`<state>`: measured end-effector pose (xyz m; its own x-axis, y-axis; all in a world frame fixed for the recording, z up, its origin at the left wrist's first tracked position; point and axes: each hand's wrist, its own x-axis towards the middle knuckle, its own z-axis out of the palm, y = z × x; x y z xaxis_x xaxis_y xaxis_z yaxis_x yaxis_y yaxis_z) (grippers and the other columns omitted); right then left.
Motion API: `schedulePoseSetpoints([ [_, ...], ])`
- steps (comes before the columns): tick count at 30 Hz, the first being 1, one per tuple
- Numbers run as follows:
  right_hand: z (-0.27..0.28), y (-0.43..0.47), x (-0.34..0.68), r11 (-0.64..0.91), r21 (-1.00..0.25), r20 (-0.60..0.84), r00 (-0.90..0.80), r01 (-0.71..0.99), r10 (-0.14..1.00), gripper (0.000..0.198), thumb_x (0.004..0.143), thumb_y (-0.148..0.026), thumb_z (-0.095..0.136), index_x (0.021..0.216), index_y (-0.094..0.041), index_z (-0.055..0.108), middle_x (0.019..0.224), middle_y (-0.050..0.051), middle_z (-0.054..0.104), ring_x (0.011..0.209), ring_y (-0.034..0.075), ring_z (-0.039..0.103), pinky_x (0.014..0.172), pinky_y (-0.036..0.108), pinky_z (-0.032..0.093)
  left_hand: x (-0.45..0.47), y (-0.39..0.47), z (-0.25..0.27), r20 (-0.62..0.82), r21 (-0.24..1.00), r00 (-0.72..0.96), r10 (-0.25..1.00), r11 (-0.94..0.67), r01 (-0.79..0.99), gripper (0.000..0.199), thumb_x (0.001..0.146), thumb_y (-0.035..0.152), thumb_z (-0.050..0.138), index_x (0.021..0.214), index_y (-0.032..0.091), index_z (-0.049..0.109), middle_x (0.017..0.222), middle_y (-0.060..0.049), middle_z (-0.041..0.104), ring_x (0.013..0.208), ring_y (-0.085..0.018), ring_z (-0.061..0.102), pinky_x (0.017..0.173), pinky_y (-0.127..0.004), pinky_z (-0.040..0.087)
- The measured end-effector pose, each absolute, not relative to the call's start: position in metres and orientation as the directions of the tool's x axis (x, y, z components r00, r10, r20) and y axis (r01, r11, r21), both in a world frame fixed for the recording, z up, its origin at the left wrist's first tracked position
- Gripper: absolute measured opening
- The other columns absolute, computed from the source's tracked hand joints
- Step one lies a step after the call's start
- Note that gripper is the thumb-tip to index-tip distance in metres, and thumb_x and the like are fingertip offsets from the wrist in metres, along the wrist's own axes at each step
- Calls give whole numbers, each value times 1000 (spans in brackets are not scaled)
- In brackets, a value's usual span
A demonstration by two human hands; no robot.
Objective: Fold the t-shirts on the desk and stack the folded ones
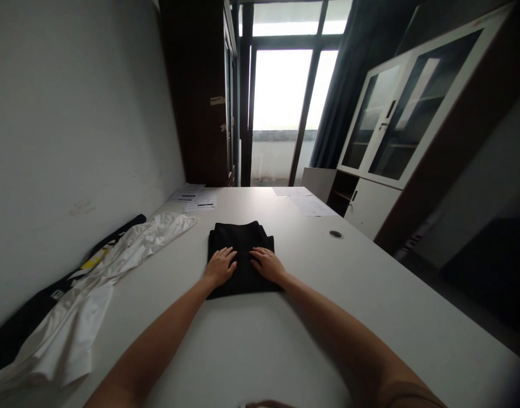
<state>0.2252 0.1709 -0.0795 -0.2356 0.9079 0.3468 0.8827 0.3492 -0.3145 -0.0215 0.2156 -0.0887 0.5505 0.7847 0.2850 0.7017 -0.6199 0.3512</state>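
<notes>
A folded black cloth item (243, 280), perhaps a garment, lies flat on the white table (243, 345) in front of me. Its far edge shows several stacked layers. My left hand (220, 265) rests palm down on its left part, fingers stretched forward. On the right part lies my right hand (268, 263), also flat, with its fingers pointing inward and away from me. Neither hand grips the cloth; both press or rest on its top. What kind of garment it is, I cannot tell.
Along the wall on the left lie a crumpled white satiny cloth (90, 300) and a black cloth with yellow and white marks (43, 303). Papers (198, 198) sit at the far left, more sheets (311, 205) at the far right. A round cable hole (336, 234) is near the right edge.
</notes>
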Motion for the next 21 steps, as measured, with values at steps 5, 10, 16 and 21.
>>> schedulePoseSetpoints([
  [5, -84, 177, 231, 402, -307, 374, -279, 863, 884, 39, 100, -36, 59, 136, -24, 69, 143, 9, 64, 137, 27, 54, 119, 45, 39, -26, 219, -89, 306, 284, 576, 758, -651, 704, 46, 103, 36, 50, 145, 23, 59, 159, -8, 49, 149, -27, 41, 126, -47, 28],
  [10, -86, 179, 235, 414, -308, 387, -285, 857, 877, 39, 100, -36, 59, 135, -25, 70, 142, 9, 64, 136, 28, 54, 118, 46, 40, -28, 221, -91, 323, 268, 589, 741, -669, 694, 46, 103, 37, 50, 145, 22, 60, 158, -8, 50, 148, -27, 42, 126, -47, 29],
  [16, -89, 182, 237, 422, -323, 379, -292, 847, 878, 39, 99, -37, 59, 135, -26, 70, 142, 8, 64, 136, 28, 54, 118, 46, 40, -28, 222, -90, 310, 283, 590, 746, -665, 691, 45, 103, 36, 51, 145, 23, 60, 158, -8, 50, 149, -27, 42, 126, -47, 28],
  [21, -91, 184, 238, 423, -324, 392, -287, 846, 874, 39, 99, -37, 60, 135, -26, 70, 142, 8, 64, 136, 28, 54, 117, 46, 40, -27, 222, -89, 307, 283, 590, 747, -663, 693, 46, 102, 36, 52, 145, 23, 60, 158, -8, 50, 148, -27, 43, 126, -46, 29],
])
